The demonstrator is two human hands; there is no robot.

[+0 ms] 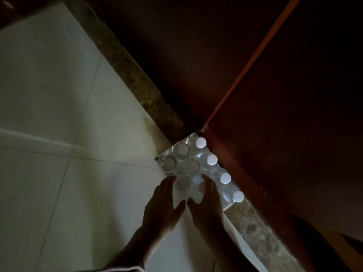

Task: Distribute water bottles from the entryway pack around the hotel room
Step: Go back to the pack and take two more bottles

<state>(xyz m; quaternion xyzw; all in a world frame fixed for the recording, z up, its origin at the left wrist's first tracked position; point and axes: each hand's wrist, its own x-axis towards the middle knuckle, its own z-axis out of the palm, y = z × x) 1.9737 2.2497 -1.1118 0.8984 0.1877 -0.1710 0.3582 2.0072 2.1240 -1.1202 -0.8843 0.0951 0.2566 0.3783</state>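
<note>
A shrink-wrapped pack of water bottles (193, 163) stands on the pale tiled floor, pushed into the corner of a dark wooden wall. Several white caps (212, 159) line its right side; the caps on the left look dim and pinkish under the plastic film. My left hand (164, 201) and my right hand (206, 201) rest side by side on the near end of the pack, fingers spread over the wrap and around a bottle there. Whether either hand grips a bottle is unclear in the dim light.
A speckled stone skirting (125, 65) runs along the wall base. Dark red-brown wooden panels (275, 114) meet at a corner with an orange lit edge (253, 57). Pale floor tiles (59, 134) spread to the left.
</note>
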